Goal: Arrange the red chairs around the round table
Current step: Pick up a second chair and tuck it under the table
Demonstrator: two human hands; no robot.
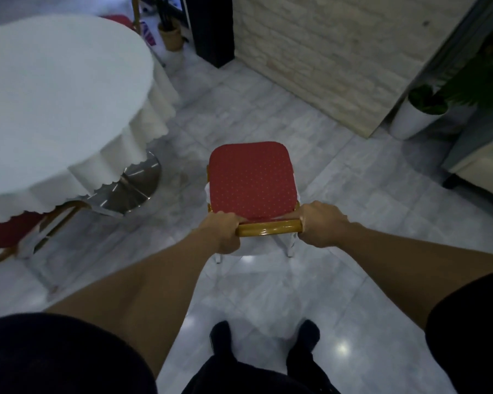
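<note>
Dark sleeves (54, 356) and dark shoes (308, 334) fill the bottom edge, with both bare forearms reaching forward. The left hand (221, 233) is closed around the left end of the chair's gold top rail (268, 227); the right hand (322, 224) is closed around its right end. The chair (251, 180), red dotted seat facing away, stands on the pale tiled floor (353, 194), near the round table (54, 103) at left but apart from its white cloth. A second red chair (6, 228) sits tucked under the table's near edge. A white potted plant (416, 115) stands by the brick wall (339, 52) at right.
</note>
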